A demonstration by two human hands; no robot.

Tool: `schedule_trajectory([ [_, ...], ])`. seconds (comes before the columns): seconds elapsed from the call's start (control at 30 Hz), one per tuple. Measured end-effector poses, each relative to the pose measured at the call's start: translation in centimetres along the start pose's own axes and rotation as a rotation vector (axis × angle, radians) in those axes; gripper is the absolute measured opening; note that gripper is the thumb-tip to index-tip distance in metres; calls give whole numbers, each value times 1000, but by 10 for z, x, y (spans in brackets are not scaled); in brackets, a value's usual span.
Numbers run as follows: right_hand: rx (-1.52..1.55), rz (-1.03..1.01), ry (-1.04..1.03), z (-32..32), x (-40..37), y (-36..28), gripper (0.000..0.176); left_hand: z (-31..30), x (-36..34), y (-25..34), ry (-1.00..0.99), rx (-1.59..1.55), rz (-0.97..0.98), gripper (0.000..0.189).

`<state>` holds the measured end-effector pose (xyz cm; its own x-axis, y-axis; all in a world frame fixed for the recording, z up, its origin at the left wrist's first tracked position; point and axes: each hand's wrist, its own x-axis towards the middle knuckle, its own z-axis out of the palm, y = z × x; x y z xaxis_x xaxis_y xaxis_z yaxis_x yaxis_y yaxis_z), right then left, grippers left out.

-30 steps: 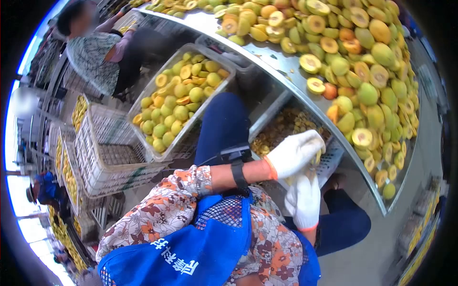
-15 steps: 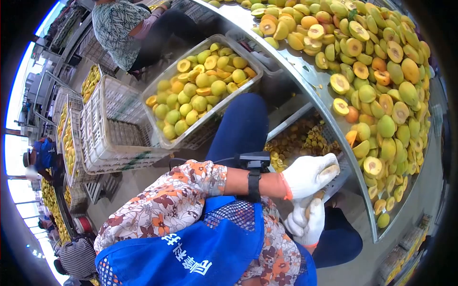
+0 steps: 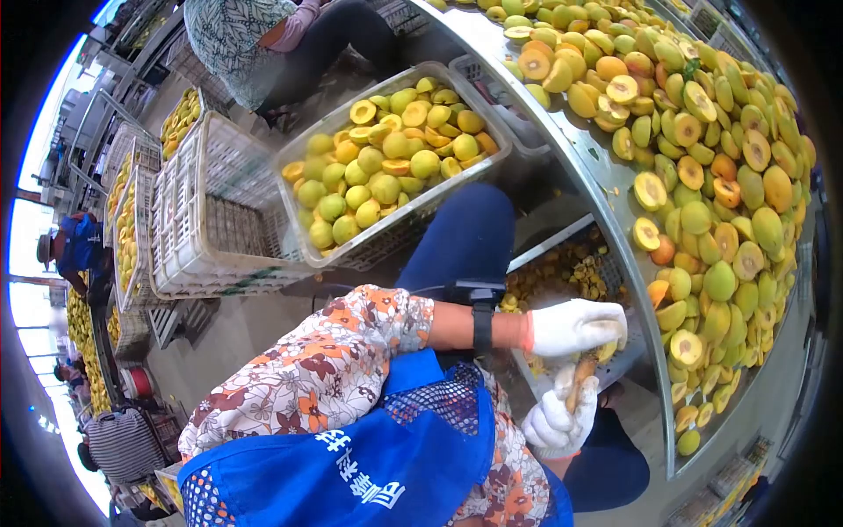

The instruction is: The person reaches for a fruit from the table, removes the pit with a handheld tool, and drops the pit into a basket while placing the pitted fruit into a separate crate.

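Observation:
My left hand point(image 3: 578, 329), in a white glove with a black band on its wrist, is curled over a yellowish piece of fruit point(image 3: 606, 352), seemingly a peach half, mostly hidden by the fingers. Just below it, my right hand point(image 3: 559, 423), also white-gloved, is closed round a tool with a brown wooden handle point(image 3: 580, 384). Its working end meets the fruit under my left hand and cannot be made out. Beneath both hands stands a crate of fruit scraps point(image 3: 575, 274). Many halved yellow-green peaches point(image 3: 720, 281) lie on the metal table point(image 3: 606, 180) to the right.
A crate of peach halves point(image 3: 386, 167) stands beside my knee point(image 3: 470, 233). Stacked white crates point(image 3: 211, 211) are left of it. A co-worker point(image 3: 246, 53) sits at the top, another person point(image 3: 75, 246) is at far left. The table's metal edge point(image 3: 645, 342) runs close to my hands.
My hands have drawn slightly apart and my right hand has turned, so the brown handle now shows. The whole view has shifted a little.

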<state>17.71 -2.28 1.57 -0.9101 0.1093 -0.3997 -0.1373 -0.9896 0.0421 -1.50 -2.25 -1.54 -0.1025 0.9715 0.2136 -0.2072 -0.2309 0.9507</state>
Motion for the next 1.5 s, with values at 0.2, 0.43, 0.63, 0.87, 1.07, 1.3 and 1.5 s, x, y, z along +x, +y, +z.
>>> schedule_trajectory([
  [0.2,-208,91,-279,2,26,-7,45,-7,-7,21,210,-334,-90,40],
  [0.43,-306,-2,-132,5,31,-18,41,-114,2,43,581,-134,67,47],
  [0.63,-338,-15,25,-5,26,-23,38,-313,17,29,1049,1223,-30,23],
  [0.87,-366,-54,154,-4,34,-20,34,-448,-22,-46,767,1390,-787,83],
  [1.07,-291,-60,144,-10,35,-28,34,-417,8,-30,1248,1265,101,37],
  [1.3,-315,-138,176,-6,41,-27,26,-224,115,49,502,1362,547,32],
  [1.5,-332,-201,322,-4,21,-17,26,-233,175,14,387,1838,154,33],
])
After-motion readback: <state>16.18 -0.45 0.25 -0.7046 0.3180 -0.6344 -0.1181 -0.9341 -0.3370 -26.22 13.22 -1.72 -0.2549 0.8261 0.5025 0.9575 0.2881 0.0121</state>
